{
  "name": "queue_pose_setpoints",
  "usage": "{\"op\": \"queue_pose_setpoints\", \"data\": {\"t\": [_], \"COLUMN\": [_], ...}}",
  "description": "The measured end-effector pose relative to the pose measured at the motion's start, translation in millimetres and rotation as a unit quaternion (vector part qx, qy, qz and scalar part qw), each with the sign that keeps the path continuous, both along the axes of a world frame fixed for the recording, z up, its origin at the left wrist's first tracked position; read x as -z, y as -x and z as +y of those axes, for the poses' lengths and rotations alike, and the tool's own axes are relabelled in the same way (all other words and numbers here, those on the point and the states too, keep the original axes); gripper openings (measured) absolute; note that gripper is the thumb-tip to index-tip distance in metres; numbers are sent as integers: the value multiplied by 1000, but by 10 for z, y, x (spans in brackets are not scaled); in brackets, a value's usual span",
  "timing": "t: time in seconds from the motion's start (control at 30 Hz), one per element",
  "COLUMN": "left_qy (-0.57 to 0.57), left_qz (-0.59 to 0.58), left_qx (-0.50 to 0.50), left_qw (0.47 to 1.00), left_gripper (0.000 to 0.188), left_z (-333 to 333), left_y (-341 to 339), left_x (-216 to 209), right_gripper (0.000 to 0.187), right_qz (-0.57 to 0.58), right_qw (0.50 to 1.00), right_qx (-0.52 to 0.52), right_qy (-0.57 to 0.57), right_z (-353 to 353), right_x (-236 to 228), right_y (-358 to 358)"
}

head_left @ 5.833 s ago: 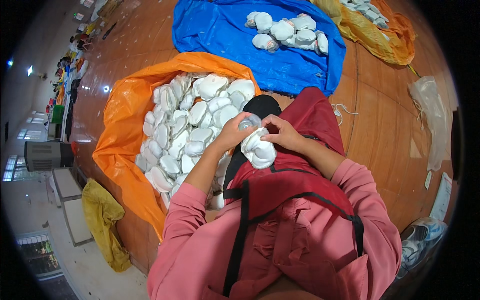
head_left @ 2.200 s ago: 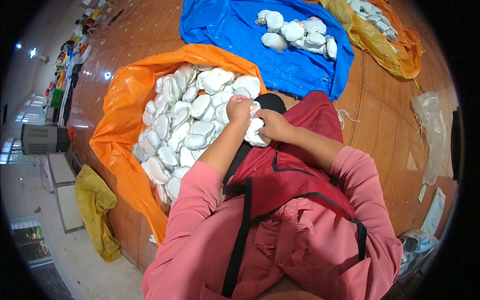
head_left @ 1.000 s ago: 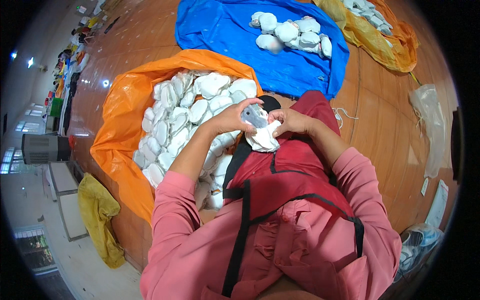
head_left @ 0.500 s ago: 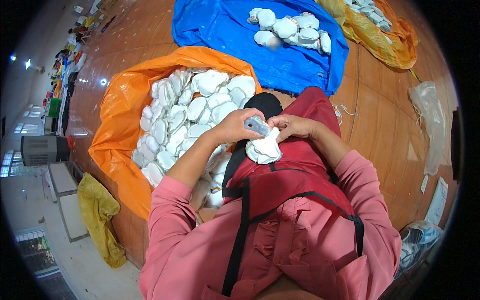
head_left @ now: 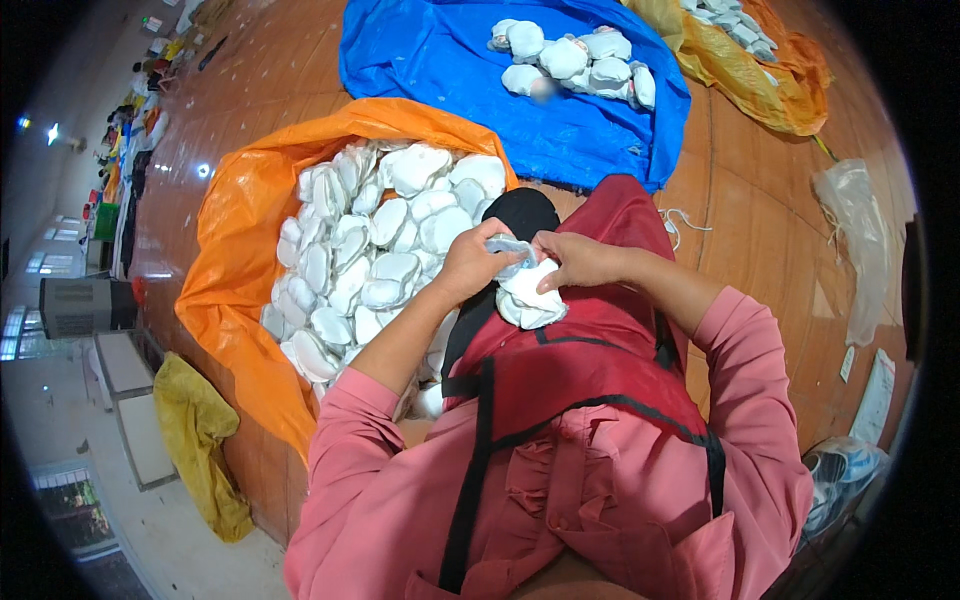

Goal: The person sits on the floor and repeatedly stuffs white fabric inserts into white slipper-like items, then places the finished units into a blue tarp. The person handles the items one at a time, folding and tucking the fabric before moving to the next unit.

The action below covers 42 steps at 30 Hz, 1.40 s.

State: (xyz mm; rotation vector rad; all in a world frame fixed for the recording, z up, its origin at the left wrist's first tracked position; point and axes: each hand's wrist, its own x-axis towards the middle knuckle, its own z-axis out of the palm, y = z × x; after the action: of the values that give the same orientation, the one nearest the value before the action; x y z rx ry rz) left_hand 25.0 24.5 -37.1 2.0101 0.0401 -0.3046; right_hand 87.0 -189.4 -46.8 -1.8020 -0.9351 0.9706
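Observation:
Over my lap, my left hand [head_left: 474, 262] is closed, with thumb and fingers pinching a small flat grey piece [head_left: 513, 250] that looks partly see-through. Its exact kind does not show. My right hand [head_left: 577, 262] is closed on a soft white pad [head_left: 530, 290], thumb on top. The pad's upper end meets the grey piece between both hands, and its rounded lower part rests on the dark red apron [head_left: 590, 365]. Layers show along the pad's lower edge. Fingertips behind the pad are hidden.
An orange sack [head_left: 235, 215] heaped with white pads [head_left: 388, 220] lies open at my left. Beyond, a blue sheet [head_left: 420, 75] carries a smaller pile. A yellow-orange sack [head_left: 745, 85] sits far right. White string [head_left: 680, 228] and clear plastic [head_left: 860, 250] lie on the brown floor.
The grey piece has tilted in my left fingers and shows less of its flat face. My right hand has shifted slightly, its thumb now lower on the white pad.

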Motion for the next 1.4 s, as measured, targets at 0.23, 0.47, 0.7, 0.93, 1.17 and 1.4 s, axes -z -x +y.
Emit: {"op": "queue_pose_setpoints", "data": {"t": [0.23, 0.47, 0.7, 0.93, 1.17, 1.4], "left_qy": [10, -235, -301, -88, 284, 269], "left_qz": [14, -82, -108, 20, 121, 151], "left_qx": [-189, -248, -260, -306, -429, -456], "left_qw": [982, 936, 911, 948, 849, 835], "left_gripper": [26, 35, 38, 39, 25, 30], "left_z": [-82, -236, -311, -190, -72, -83], "left_y": [-68, -213, -254, -357, -411, -499], "left_x": [304, 327, 262, 495, 822, 883], "right_gripper": [38, 40, 50, 35, 28, 30], "right_qz": [-125, -135, -171, -208, -208, -203], "right_qw": [982, 968, 960, 962, 965, 966], "right_qx": [140, 211, 214, 85, 122, 160], "right_qy": [14, -37, 52, 153, 103, -5], "right_z": [68, 251, 304, 148, 198, 39], "right_x": [50, 66, 14, -39, 9, 260], "right_y": [243, 311, 164, 17, 220, 209]}}
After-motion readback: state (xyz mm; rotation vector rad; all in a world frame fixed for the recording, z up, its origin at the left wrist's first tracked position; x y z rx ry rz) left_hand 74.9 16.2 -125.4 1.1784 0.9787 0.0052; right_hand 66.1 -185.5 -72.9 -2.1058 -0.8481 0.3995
